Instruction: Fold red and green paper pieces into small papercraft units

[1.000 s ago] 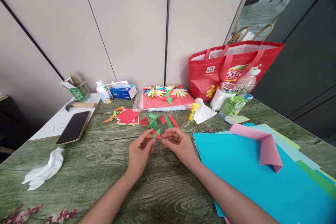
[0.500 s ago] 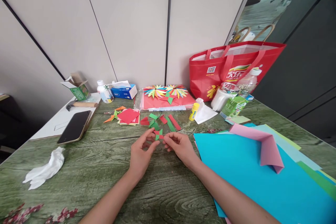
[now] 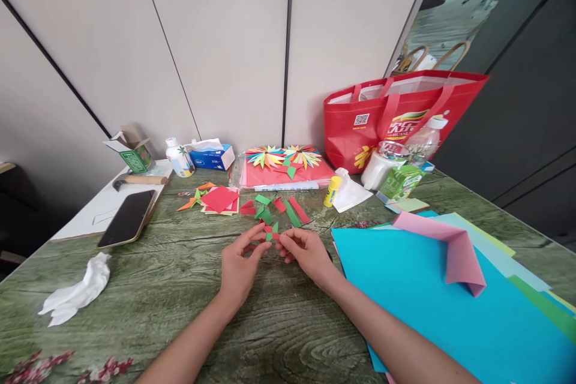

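The small red-and-green folded-paper piece (image 3: 273,231) is held mid-scene over the green wood-grain tabletop (image 3: 274,330), the left hand (image 3: 243,257) closing thumb and fingers on its left edge and the right hand (image 3: 307,251) pinching its right tip, apparently to steady both sides. Loose red and green folded-paper pieces (image 3: 263,214) lie just beyond, presumably for easy reach; the yellow cylindrical glue stick (image 3: 332,192) stands farther right.

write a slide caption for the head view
Left hand and right hand hold a folded red-and-green paper, with paper strips and a glue stick beyond.
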Demonstrator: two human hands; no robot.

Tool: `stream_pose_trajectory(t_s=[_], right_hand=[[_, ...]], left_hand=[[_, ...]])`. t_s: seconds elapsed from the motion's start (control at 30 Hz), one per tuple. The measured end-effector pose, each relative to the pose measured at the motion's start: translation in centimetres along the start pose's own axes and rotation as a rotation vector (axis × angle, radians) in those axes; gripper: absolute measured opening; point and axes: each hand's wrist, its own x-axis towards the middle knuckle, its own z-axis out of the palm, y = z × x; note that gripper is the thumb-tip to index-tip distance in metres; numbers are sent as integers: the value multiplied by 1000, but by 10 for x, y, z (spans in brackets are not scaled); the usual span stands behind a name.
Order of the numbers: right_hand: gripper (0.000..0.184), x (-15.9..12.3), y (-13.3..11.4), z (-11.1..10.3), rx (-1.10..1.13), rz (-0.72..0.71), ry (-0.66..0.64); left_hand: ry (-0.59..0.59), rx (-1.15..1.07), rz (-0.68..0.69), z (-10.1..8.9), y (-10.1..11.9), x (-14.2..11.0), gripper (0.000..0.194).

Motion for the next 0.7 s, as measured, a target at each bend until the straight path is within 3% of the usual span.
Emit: stream_pose_trajectory(t_s=[0.17, 0.37, 0.53, 0.7], right_hand=[[30, 0, 1, -1, 9, -14, 7], [31, 2, 0, -2, 131, -18, 131], [31, 8, 1, -7, 302, 40, 211], [31, 15, 4, -13, 361, 5, 246]], left_hand=[[23, 23, 11, 1, -3, 0, 36], [-45, 84, 150, 1, -5, 3, 61], [-50, 131, 180, 0, -10, 6, 55], [-27, 203, 225, 0, -19, 7, 43]])
